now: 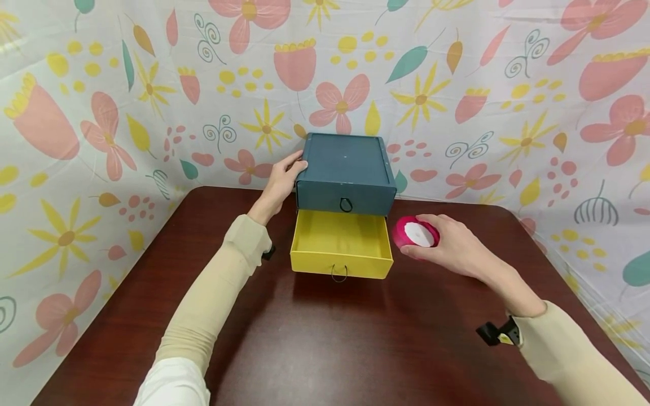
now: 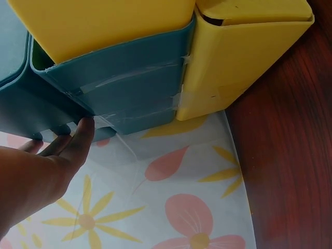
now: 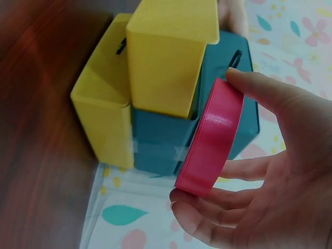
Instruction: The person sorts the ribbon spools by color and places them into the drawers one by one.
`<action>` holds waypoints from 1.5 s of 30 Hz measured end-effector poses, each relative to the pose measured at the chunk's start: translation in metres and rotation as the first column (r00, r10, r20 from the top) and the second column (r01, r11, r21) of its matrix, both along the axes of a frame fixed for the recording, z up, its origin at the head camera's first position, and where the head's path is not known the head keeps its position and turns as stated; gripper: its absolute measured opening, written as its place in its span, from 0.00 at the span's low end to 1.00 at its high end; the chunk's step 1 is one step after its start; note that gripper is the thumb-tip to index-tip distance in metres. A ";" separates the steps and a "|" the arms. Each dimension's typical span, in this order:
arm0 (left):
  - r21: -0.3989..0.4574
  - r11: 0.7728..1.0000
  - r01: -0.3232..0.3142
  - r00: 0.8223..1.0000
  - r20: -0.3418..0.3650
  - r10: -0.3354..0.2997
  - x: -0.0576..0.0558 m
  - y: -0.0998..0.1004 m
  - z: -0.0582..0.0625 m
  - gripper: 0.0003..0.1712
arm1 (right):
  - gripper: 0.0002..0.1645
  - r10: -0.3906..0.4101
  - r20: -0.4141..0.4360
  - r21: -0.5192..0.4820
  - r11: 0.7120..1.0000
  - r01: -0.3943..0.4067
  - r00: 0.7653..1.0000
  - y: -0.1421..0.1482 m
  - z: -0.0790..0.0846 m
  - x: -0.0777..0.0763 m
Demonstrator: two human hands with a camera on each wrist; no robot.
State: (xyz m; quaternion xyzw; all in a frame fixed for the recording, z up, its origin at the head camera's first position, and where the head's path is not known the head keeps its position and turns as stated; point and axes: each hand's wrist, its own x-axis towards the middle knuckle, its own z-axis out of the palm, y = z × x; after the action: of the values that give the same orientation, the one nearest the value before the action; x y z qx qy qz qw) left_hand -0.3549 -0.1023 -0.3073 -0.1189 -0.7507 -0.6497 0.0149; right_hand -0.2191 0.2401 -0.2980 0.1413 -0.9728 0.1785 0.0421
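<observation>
My right hand (image 1: pixel 457 243) holds a roll of pink ribbon (image 3: pixel 215 135) with a white centre (image 1: pixel 419 233), thumb on one edge and fingers on the other. The roll is off the table, just right of a pulled-out yellow drawer (image 1: pixel 341 265). The drawer juts from a teal drawer box (image 1: pixel 345 158), whose top drawer is closed and carries a dark ring pull (image 1: pixel 346 204). Against the box's left side rests my left hand (image 1: pixel 282 179), with extended fingers (image 2: pixel 78 140) touching the teal wall in the left wrist view.
A lower yellow unit (image 3: pixel 104 114) sits beneath the teal sleeve in the right wrist view. The stack stands near the back of a dark reddish-brown table (image 1: pixel 325 338). Behind hangs a flower-printed cloth (image 1: pixel 437 101). A thin loop (image 1: pixel 339 274) hangs on the yellow drawer's front.
</observation>
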 end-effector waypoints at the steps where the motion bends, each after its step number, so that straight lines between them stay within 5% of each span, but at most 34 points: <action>1: -0.002 1.000 -0.001 1.000 0.000 0.001 0.000 0.000 0.000 0.31 | 0.50 0.003 -0.002 -0.001 1.000 -0.003 1.000 -0.002 0.001 0.000; 22: 0.016 1.000 -0.012 1.000 0.001 0.012 0.000 0.000 0.000 0.31 | 0.50 0.070 0.026 -0.017 0.997 -0.070 0.997 -0.050 0.012 -0.011; 45: 0.012 1.000 -0.001 1.000 0.006 0.001 -0.001 -0.001 -0.001 0.31 | 0.43 0.142 0.034 0.006 0.990 -0.142 0.989 -0.088 0.002 -0.022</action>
State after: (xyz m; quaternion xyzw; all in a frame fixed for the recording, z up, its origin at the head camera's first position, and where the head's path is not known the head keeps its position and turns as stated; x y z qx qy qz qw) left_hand -0.3562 -0.1033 -0.3081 -0.1164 -0.7468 -0.6547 0.0135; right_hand -0.2416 0.1518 -0.2964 0.2073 -0.9616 0.1796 0.0124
